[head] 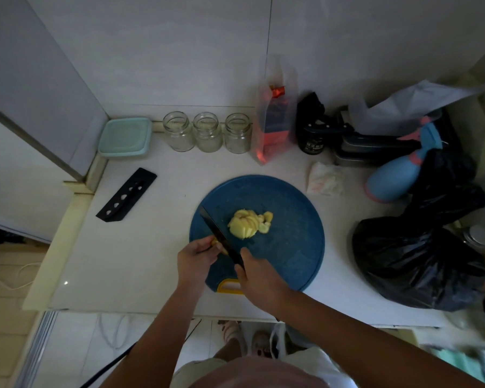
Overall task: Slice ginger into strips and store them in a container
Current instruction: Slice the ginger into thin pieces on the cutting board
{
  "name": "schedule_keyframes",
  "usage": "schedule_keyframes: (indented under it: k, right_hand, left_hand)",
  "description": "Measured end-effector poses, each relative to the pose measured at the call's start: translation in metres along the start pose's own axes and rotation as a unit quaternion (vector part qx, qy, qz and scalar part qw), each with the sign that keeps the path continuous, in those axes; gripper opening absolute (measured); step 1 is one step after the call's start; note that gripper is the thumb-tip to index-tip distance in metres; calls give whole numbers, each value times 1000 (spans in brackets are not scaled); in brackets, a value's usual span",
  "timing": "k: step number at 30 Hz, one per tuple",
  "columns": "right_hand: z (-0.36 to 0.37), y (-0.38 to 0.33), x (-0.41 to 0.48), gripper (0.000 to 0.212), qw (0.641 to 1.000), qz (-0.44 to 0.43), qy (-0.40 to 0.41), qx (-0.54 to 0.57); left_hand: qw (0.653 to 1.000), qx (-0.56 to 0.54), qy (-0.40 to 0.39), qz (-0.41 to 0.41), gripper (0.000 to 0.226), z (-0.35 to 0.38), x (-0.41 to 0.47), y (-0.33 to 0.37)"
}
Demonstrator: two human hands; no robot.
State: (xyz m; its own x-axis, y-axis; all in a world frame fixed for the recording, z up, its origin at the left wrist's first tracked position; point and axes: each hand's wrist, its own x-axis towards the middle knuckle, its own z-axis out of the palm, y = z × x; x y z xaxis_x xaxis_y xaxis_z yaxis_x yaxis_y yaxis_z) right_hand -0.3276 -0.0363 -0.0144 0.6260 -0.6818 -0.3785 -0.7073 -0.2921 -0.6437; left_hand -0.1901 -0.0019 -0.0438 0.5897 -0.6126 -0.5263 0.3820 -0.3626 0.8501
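Your right hand (259, 278) is wrapped around the handle of the knife (219, 233) at the near edge of the cutting board (291, 242). Its fingers are curled tight on the grip, and the dark blade runs diagonally away from you across the board's left side. That slant puts the edge square across the small ginger piece (217, 243) your left hand (195, 257) pins at the board's near-left rim. Your fingertips are curled down on the piece and sit just on your side of the blade, probably so the knuckles can guide the cut while the tips stay clear. The piece is small and half hidden by your fingers and the blade, so I cannot tell how much of it is left. Treat it as a slippery stub and keep your strokes short. The cut ginger (247, 224) sits heaped at the board's centre, pushed away from the blade so you have room to work. Most of the heap looks like flat slices rather than strips, so I judge the slicing is well along but the strip cuts are still to do. Nothing has gone into storage yet. The teal-lidded container (125, 137) sits well beyond the board to its far left with its lid on, and three open glass jars (207, 132) stand in a row straight behind the board. The black knife sheath (126, 194) lies to the board's left, out of your cutting path.
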Motion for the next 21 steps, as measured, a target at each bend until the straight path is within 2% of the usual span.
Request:
schedule_keyframes:
  k: [7, 21]
  right_hand:
    - [9, -2, 1, 28, 1000, 5, 14, -6]
    - [7, -6, 7, 21, 1000, 11, 8, -14]
  left_hand:
    - [1000, 0, -18, 0, 17, -3, 1, 0]
    - [1000, 16, -21, 1, 18, -5, 7, -5]
